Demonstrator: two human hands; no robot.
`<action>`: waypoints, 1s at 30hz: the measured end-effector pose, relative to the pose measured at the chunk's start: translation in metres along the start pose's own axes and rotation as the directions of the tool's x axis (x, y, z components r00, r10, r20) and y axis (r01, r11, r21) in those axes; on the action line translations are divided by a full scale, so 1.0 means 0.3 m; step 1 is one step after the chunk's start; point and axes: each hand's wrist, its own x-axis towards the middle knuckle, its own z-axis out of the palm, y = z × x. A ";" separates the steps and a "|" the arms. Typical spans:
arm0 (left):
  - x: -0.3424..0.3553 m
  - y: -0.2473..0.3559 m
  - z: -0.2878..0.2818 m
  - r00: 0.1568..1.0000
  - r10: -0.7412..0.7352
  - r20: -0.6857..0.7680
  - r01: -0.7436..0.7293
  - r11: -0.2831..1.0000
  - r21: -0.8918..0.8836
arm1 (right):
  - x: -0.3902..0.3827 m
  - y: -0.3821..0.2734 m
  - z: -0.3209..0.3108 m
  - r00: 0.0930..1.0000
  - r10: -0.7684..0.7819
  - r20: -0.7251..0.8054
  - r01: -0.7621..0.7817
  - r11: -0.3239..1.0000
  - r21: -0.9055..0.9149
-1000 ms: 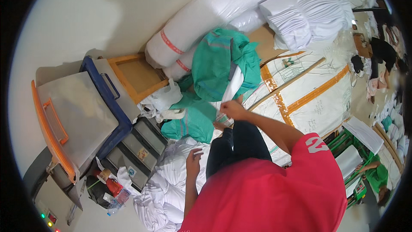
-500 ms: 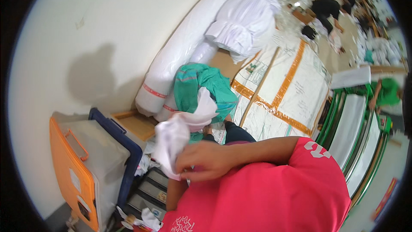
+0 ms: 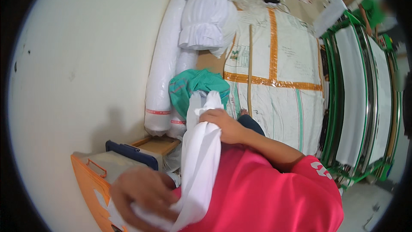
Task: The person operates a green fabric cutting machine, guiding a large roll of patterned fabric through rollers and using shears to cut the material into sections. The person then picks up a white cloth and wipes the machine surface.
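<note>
A long white cloth (image 3: 199, 163) runs from a green woven sack (image 3: 189, 88) on the floor, up along the front of my pink shirt. My right hand (image 3: 221, 124) is closed round its upper part, just above the sack. The lower end bends leftward beneath my left hand (image 3: 143, 193), which is smeared by motion near the lower edge. Its fingers look curled over the cloth, though their tips are hard to make out. Part of the cloth inside the sack is hidden.
Plastic-wrapped rolls (image 3: 165, 68) and a tied white fabric bundle (image 3: 206, 17) lie along the left wall. Taped white bales (image 3: 296, 43) with a wooden stick (image 3: 250, 68) are ahead. A green-framed roller machine (image 3: 356, 99) stands right. An orange-lidded box (image 3: 88, 180) is lower left.
The view has turned and levelled. My right hand, which held bunched cloth low near my body, now grips a long stretch of it closer to the sack. My left hand has come into view.
</note>
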 end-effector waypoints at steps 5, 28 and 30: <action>0.148 -0.581 0.069 0.733 -0.342 -0.589 0.609 0.715 0.343 | -0.476 -0.083 -0.291 0.956 0.205 -0.208 -0.148 0.954 0.259; 0.614 -1.596 0.262 0.593 -0.667 -0.452 0.804 0.521 0.286 | -2.314 -0.250 -0.934 -0.654 0.277 -0.704 -0.215 0.824 0.524; 0.674 -1.611 0.264 0.596 -0.639 -0.486 0.771 0.625 0.123 | -2.396 -0.266 -0.928 -0.694 0.234 -0.681 -0.196 0.848 0.492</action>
